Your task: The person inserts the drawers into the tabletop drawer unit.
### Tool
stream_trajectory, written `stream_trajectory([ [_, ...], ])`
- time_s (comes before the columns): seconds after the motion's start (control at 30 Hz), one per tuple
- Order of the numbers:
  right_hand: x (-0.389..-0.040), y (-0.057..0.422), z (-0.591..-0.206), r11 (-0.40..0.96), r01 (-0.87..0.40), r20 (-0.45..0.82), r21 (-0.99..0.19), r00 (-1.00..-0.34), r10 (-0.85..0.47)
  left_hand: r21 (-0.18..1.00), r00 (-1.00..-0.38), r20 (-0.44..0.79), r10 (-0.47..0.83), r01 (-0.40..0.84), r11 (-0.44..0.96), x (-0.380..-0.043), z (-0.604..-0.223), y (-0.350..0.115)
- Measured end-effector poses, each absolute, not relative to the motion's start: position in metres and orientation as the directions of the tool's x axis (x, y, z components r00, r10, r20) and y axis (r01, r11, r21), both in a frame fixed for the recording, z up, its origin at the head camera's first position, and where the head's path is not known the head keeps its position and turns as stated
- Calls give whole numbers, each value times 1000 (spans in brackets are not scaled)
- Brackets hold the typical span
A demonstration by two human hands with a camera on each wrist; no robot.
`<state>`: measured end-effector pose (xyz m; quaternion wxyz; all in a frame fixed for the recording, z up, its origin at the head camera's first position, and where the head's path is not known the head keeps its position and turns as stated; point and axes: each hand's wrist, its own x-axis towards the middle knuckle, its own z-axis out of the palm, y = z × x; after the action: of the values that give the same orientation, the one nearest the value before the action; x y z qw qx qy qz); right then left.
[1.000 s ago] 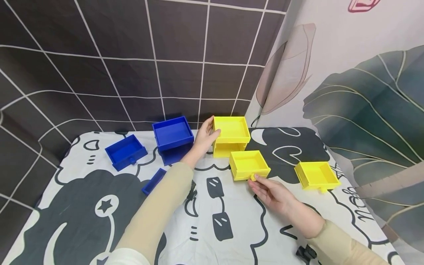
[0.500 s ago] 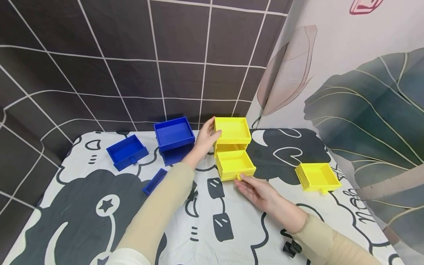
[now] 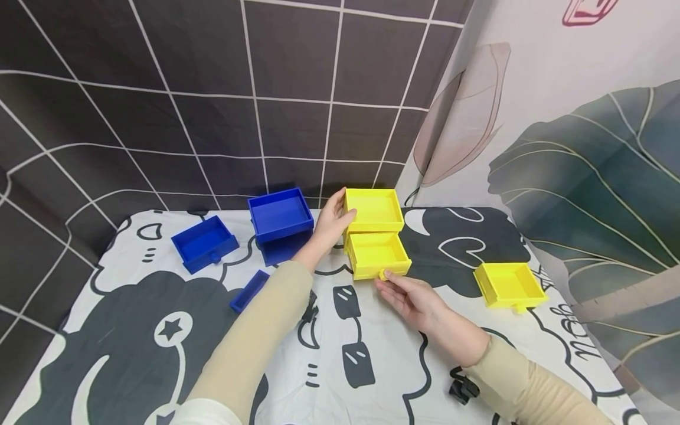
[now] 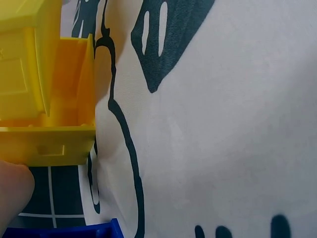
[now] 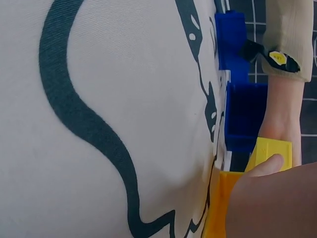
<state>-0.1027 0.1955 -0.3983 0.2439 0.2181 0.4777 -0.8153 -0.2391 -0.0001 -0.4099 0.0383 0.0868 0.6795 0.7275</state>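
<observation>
A yellow cabinet (image 3: 374, 206) with a tray-like top stands at the back of the table. My left hand (image 3: 330, 223) grips its left side, thumb at the front edge and fingers toward the back. Between thumb and fingers, my right hand (image 3: 411, 301) pinches the round knob of a yellow drawer (image 3: 378, 252). That drawer is at the cabinet's lower front opening. In the left wrist view, the drawer (image 4: 20, 74) overlaps the opening of the cabinet (image 4: 47, 146); how far inside it reaches is hard to tell. A second yellow drawer (image 3: 510, 284) lies apart on the right.
Left of the yellow cabinet stands a blue cabinet (image 3: 281, 213). One blue drawer (image 3: 204, 243) lies further left; another blue drawer (image 3: 248, 291) is partly hidden by my left forearm. A dark tiled-pattern curtain (image 3: 287, 124) hangs behind the patterned tablecloth (image 3: 382, 366).
My right hand has carried the yellow drawer leftward, then back against the yellow cabinet's lower opening. My left hand has stayed on the cabinet.
</observation>
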Motion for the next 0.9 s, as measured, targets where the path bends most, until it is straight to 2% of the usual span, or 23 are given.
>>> stream_trajectory([
  [0.53, -104, 186, -395, -431, 554, -548, -712, -823, -151, 997, -983, 62, 170, 55, -47, -239, -410, 0],
  [0.9, -113, 182, -395, -423, 557, -556, -715, -819, -141, 997, -983, 71, 171, 64, -46, -236, -407, -1],
])
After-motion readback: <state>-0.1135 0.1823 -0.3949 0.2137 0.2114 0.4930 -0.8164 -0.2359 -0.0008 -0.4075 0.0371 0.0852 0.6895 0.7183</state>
